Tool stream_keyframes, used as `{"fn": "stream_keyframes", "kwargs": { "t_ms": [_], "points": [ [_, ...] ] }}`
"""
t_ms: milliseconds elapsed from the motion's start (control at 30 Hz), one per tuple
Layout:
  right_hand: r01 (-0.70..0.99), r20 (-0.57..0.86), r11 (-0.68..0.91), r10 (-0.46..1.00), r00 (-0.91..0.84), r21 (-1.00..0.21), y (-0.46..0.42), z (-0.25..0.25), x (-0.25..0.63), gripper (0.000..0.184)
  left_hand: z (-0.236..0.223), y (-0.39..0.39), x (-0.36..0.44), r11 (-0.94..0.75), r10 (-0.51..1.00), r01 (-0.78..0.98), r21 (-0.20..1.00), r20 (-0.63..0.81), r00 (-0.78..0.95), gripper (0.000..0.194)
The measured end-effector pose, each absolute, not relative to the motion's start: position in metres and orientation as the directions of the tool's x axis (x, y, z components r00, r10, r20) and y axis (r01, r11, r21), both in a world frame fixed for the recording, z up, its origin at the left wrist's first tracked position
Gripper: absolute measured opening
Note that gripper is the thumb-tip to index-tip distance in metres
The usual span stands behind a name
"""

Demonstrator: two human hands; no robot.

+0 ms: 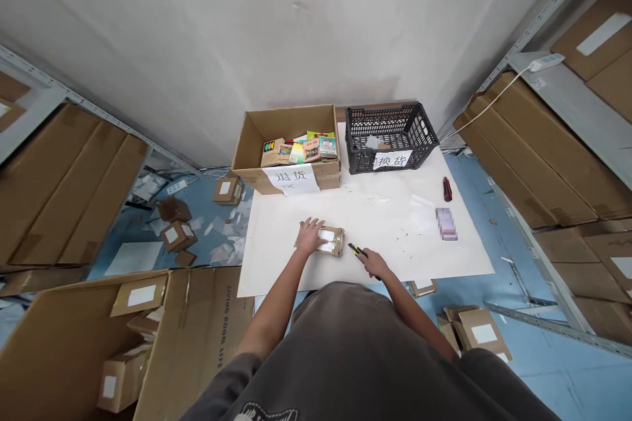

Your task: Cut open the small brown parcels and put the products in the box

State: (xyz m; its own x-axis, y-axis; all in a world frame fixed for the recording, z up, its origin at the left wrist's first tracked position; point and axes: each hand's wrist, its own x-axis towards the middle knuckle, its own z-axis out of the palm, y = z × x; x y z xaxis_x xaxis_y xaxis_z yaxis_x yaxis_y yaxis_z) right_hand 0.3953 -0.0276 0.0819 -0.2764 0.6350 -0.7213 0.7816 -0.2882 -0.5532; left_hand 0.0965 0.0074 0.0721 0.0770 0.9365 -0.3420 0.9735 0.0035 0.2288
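My left hand [310,235] rests over the left end of a small taped cardboard box [337,241], gripping it against the white tabletop [276,263]. A white label shows on the box's top beside my fingers. In my right hand [374,264] is a black and yellow-green utility knife [356,250], my fingers wrapped around its handle. Its tip points toward the right end of the box, with a small gap between them. Whether the blade is out is too small to tell.
Behind stand an open carton [251,174] of small colourful boxes and a black plastic crate [363,161], both with paper signs. A red-black tool [447,189] lies at the right. A large open carton [197,335] holds parcels at left. Shelving [548,82] flanks the table.
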Motion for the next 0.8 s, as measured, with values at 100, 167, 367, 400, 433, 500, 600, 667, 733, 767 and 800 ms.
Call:
{"fn": "stream_keyframes", "kwargs": {
  "t_ms": [100,167,367,400,433,500,600,667,733,767,800],
  "points": [
    [0.818,-0.668,-0.216,0.701,-0.250,-0.533,-0.025,0.087,0.388,0.035,0.063,0.018,0.098,0.019,0.891,0.988,0.155,-0.452,0.054,0.106],
    [0.848,-0.607,-0.141,0.757,-0.240,-0.512,-0.025,0.088,0.378,0.038,0.057,0.022,0.099,0.020,0.868,0.992,0.125,-0.495,0.045,0.110],
    [0.895,-0.541,0.011,0.794,-0.279,-0.445,-0.036,0.080,0.355,0.035,0.048,0.017,0.087,-0.077,0.907,0.981,0.177,-0.397,0.142,0.080],
    [0.899,-0.531,0.027,0.799,-0.282,-0.436,-0.039,0.079,0.355,0.033,0.046,0.015,0.085,-0.088,0.915,0.979,0.185,-0.373,0.153,0.074],
    [0.900,-0.516,0.046,0.806,-0.289,-0.433,-0.041,0.078,0.355,0.033,0.045,0.013,0.083,-0.094,0.922,0.977,0.190,-0.354,0.157,0.069],
    [0.893,-0.478,0.093,0.818,-0.321,-0.441,-0.044,0.077,0.359,0.032,0.044,0.011,0.081,-0.093,0.930,0.976,0.196,-0.333,0.155,0.064],
    [0.879,-0.438,0.163,0.817,-0.374,-0.447,-0.045,0.081,0.364,0.031,0.043,0.011,0.082,-0.081,0.932,0.976,0.200,-0.331,0.146,0.060],
    [0.884,-0.433,0.191,0.815,-0.386,-0.427,-0.043,0.085,0.363,0.031,0.043,0.012,0.084,-0.080,0.930,0.977,0.199,-0.338,0.145,0.060],
    [0.900,-0.436,0.208,0.818,-0.374,-0.383,-0.039,0.089,0.357,0.031,0.043,0.011,0.085,-0.090,0.928,0.976,0.199,-0.339,0.155,0.059],
    [0.911,-0.439,0.216,0.821,-0.365,-0.352,-0.037,0.090,0.352,0.032,0.042,0.011,0.084,-0.098,0.928,0.975,0.197,-0.336,0.161,0.059],
    [0.920,-0.445,0.227,0.821,-0.357,-0.319,-0.035,0.091,0.347,0.031,0.041,0.010,0.084,-0.109,0.928,0.976,0.191,-0.331,0.168,0.058]
  ]
}}
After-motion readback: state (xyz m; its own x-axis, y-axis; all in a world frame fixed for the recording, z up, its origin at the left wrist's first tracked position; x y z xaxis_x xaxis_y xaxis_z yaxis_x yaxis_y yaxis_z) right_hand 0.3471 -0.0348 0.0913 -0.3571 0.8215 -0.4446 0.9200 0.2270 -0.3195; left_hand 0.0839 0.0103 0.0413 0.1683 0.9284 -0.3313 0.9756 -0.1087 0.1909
